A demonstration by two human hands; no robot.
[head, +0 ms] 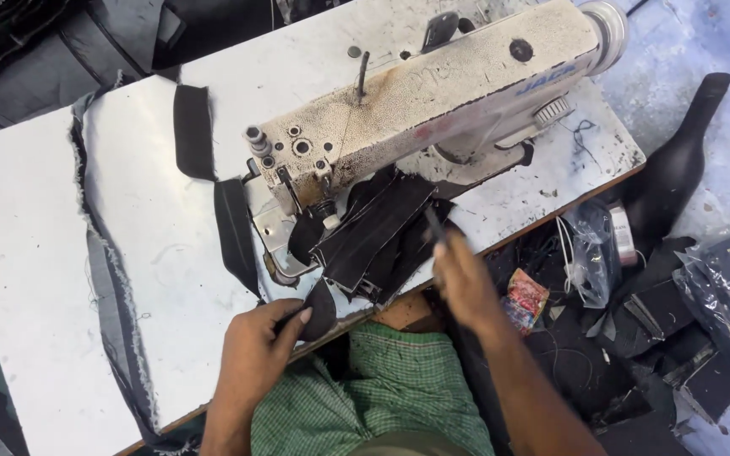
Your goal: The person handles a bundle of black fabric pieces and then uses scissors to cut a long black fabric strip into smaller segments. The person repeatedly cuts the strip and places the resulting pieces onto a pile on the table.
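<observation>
The left hand (257, 348) rests at the near edge of the white, worn sewing table (35, 253) and its fingers are closed on a small rounded piece of black cloth (321, 308), which lies on the table edge just below the needle area. The right hand (464, 283) is over a stack of long black fabric strips (378, 228) that lies under the arm of the old cream-coloured industrial sewing machine (433, 93); it pinches a thin dark tool (433, 226), blurred, and I cannot tell what kind of tool it is. A chain of black fabric pieces (213, 169) runs from the presser foot toward the far side of the table. A long frayed strip of grey denim (107, 270) lies along the left part of the table. On the floor at the right are a clear plastic bag (589, 249) and more black cloth scraps (678, 329). The person wears a green checked garment (373, 388).
</observation>
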